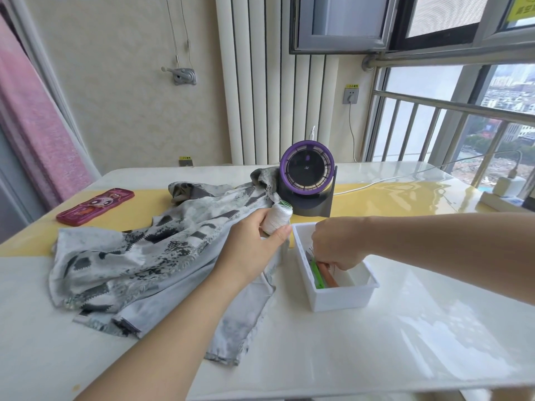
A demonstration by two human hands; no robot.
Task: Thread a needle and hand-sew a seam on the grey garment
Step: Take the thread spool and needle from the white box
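Observation:
The grey patterned garment (150,256) lies crumpled across the middle of the table. My left hand (252,241) hovers over its right edge and grips a spool of white thread (276,218) with a green top. My right hand (337,246) reaches down into a white plastic box (341,296) just right of the garment, its fingers curled among the contents. Green and orange tools (322,276) lie inside the box under the fingers. What the fingers grasp is hidden. No needle is visible.
A purple and black desk fan (307,180) stands behind the spool with a white cable running right. A red phone (95,206) lies at the back left. A power strip with a charger (503,195) sits at the table's right edge by the window railing.

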